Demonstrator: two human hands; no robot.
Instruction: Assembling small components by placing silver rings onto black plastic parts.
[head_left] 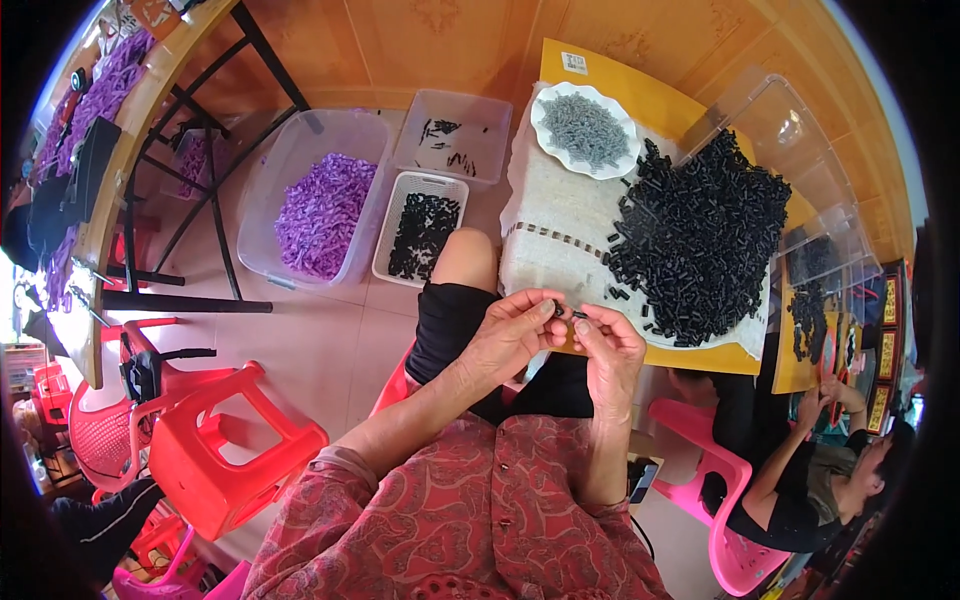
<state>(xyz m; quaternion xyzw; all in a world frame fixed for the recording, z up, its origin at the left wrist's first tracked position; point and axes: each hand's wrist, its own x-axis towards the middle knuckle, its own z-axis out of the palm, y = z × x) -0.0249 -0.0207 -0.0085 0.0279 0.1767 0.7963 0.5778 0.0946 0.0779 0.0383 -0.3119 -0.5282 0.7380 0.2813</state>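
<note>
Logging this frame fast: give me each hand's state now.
Left hand: fingers pinched shut on a small black part.
Right hand: fingertips pinched at a tiny dark piece; firm grip cannot be told.

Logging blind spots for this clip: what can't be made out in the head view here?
- Small black part between the left hand and right hand: too small, mostly covered by fingertips.
- Few pieces in the clear tub: too small to identify.
- Co-worker's hands at the lower right: warped by the fisheye rim.
- Purple pieces on the left bench: cut off by the edge.
</note>
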